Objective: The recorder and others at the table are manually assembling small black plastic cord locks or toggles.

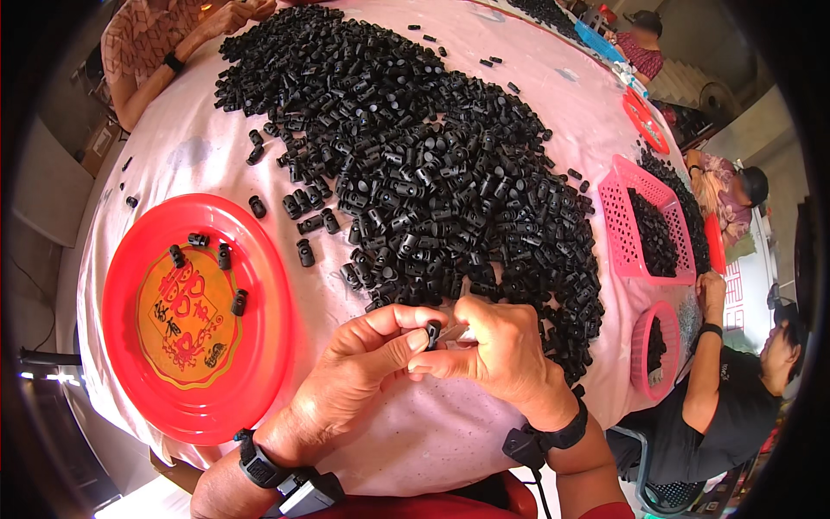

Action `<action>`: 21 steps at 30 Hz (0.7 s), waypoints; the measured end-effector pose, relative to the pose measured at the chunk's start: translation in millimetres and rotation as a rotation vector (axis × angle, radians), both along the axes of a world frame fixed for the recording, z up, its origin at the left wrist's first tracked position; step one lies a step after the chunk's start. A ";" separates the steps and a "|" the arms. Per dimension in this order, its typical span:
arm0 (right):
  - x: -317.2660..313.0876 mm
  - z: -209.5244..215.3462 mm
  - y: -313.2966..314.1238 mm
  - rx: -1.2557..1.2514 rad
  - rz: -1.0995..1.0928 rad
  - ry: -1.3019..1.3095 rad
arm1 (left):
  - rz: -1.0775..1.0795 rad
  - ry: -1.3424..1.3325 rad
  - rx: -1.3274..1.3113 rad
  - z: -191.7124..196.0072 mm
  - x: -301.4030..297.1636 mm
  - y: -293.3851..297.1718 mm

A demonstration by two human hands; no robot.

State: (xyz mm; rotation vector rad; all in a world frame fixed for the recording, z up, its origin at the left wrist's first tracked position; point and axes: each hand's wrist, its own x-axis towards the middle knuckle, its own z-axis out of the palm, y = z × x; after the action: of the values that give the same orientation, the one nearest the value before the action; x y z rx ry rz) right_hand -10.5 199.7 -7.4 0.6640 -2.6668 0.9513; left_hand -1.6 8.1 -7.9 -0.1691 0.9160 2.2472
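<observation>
Black toggle (433,332) over the bench (406,441), before the heap (424,173), the grip of my left hand (367,350) pinching it, my right hand (506,350) just beside, whether its grip pinches anything I cannot tell.

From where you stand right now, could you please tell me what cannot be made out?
Head view: part of the held black piece, covered by the left fingers.
Head view: whatever the right fingers may hold, masked by those fingers.
Head view: lower pieces of the black pile, buried under upper ones.
Head view: head of the person at upper left, cut off by the upper edge.
</observation>
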 end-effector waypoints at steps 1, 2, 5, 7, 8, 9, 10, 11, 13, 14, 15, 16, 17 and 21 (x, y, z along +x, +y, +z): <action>0.1 0.5 0.2 0.003 -0.001 -0.017 | 0.000 0.000 0.000 0.0 0.0 -0.1; 0.2 1.0 0.3 0.006 -0.002 -0.033 | -0.003 0.004 -0.001 -0.3 0.0 -0.5; 1.1 3.8 1.1 0.034 0.020 -0.086 | -0.002 0.009 0.004 -2.3 0.0 -0.5; 1.5 2.8 -0.4 0.022 0.018 -0.095 | 0.001 0.010 0.011 -2.1 -0.4 -0.7; 1.8 2.5 -0.8 0.010 0.015 -0.104 | -0.009 -0.002 0.008 -0.8 -0.9 -1.1; 2.1 4.2 -1.1 0.011 0.014 -0.104 | -0.019 -0.015 0.005 0.1 -1.2 -1.4; 2.4 7.1 -1.6 0.002 -0.003 -0.109 | -0.020 -0.015 0.006 0.3 -1.2 -1.6; 2.3 8.6 -1.9 -0.008 -0.019 -0.115 | -0.015 -0.003 0.011 0.3 -1.1 -1.8; 1.6 8.2 -1.5 -0.006 -0.011 -0.116 | -0.011 0.009 0.016 -0.8 -0.8 -1.8; 1.5 8.3 -1.4 -0.002 -0.003 -0.115 | -0.014 0.013 0.016 -2.4 -0.6 -1.5; 1.7 6.3 -1.1 -0.002 -0.004 -0.115 | -0.018 0.016 0.015 -3.5 -0.4 -1.3; 2.0 2.6 -0.7 0.002 0.007 -0.106 | -0.019 0.016 0.016 -4.0 -0.1 -1.3; 2.2 0.6 -0.2 0.006 0.018 -0.097 | -0.011 0.021 0.014 -4.6 -0.1 -1.1; 3.0 2.2 -0.1 0.002 0.062 -0.064 | -0.024 0.020 0.004 1.6 0.8 -4.6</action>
State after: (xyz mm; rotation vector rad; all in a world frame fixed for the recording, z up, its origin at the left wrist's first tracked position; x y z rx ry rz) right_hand -7.5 199.6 -5.2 0.7325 -2.7176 1.0027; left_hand -0.8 3.6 -6.3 -0.1331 0.9191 2.2319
